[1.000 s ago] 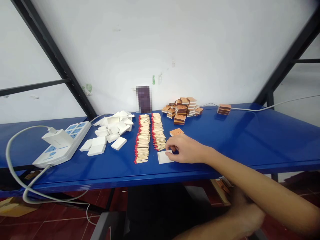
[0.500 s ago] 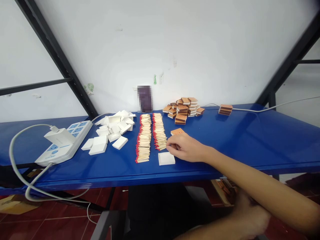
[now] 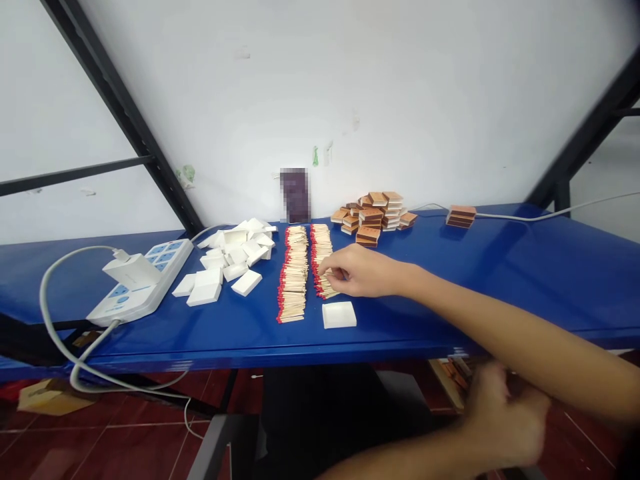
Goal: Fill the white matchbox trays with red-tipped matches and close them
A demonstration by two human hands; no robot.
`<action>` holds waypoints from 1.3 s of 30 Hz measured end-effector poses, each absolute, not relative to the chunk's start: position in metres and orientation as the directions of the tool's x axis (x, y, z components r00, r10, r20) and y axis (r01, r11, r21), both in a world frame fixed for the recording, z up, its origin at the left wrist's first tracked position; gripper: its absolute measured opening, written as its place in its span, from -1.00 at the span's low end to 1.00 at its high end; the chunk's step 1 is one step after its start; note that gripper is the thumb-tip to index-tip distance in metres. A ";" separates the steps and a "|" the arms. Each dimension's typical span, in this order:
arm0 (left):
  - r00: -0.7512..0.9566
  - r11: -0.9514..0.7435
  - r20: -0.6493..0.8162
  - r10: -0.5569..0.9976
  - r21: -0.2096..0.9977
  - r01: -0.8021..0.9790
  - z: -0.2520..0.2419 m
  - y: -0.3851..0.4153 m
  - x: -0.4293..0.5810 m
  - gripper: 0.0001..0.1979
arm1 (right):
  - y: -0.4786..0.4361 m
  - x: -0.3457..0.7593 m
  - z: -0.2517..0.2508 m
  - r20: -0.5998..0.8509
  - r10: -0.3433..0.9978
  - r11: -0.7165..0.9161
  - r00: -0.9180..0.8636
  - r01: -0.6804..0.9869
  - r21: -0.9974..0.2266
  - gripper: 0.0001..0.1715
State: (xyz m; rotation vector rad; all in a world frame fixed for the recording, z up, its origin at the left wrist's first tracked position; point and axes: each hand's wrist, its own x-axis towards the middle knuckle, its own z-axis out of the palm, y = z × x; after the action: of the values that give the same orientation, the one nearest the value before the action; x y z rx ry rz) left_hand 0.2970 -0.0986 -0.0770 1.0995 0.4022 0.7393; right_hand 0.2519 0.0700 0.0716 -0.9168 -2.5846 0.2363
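Observation:
My right hand (image 3: 357,270) is over the right row of matches (image 3: 320,247), its fingers pinched at the row's right side; whatever lies between the fingertips is too small to make out. Just below it an open white tray (image 3: 339,315) lies on the blue table. A second, longer row of matches (image 3: 293,280) runs alongside on the left, red heads to the left. My left hand (image 3: 505,417) is low on the right, below the table edge and under my right forearm, blurred by motion, so its fingers cannot be read.
White box trays (image 3: 240,247) are heaped on the left beside a power strip (image 3: 145,287) with a plugged charger. Brown matchboxes (image 3: 373,217) are piled at the back, and a small stack (image 3: 461,215) stands farther right. A pixelated dark object (image 3: 296,195) leans at the wall.
My right hand has moved up and left over the matches and now hides the orange matchbox that lay behind it. My left hand has risen slightly. The view has shifted a little.

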 end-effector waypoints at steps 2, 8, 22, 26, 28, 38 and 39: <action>0.800 0.027 0.141 0.584 0.981 -0.193 -0.076 -0.088 0.265 -0.68 | 0.072 0.255 0.066 0.317 0.652 0.758 -0.689 0.587 -0.284 -0.83; 0.976 -0.814 0.189 0.112 0.581 -0.019 -0.068 -0.065 0.152 -0.80 | 0.078 0.266 0.055 0.292 0.667 0.745 -0.685 0.610 -0.270 -0.86; 0.518 -0.784 0.679 0.520 0.139 0.606 0.012 0.000 0.022 -0.77 | 0.071 0.271 0.043 0.293 0.633 0.774 -0.717 0.592 -0.223 -0.83; 0.529 -0.769 0.633 0.565 0.170 0.616 0.010 0.003 0.022 -0.73 | 0.066 0.265 0.044 0.226 0.640 0.767 -0.734 0.592 -0.248 -0.80; 0.504 -0.767 0.650 0.570 0.201 0.609 0.008 0.002 0.021 -0.74 | 0.063 0.262 0.045 0.209 0.650 0.757 -0.731 0.600 -0.259 -0.77; 0.408 -0.776 0.731 0.548 0.262 0.573 0.009 0.001 0.018 -0.91 | 0.060 0.258 0.044 0.250 0.676 0.737 -0.693 0.636 -0.229 -0.76; 0.412 -0.778 0.735 0.538 0.245 0.579 0.008 0.001 0.018 -0.92 | 0.060 0.258 0.044 0.260 0.670 0.742 -0.695 0.632 -0.223 -0.76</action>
State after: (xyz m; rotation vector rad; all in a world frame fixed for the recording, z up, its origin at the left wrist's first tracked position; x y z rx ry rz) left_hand 0.0178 0.0014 0.0083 2.6791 1.0601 1.3659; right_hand 0.2585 0.0598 0.0438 -1.0105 -2.6199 0.1653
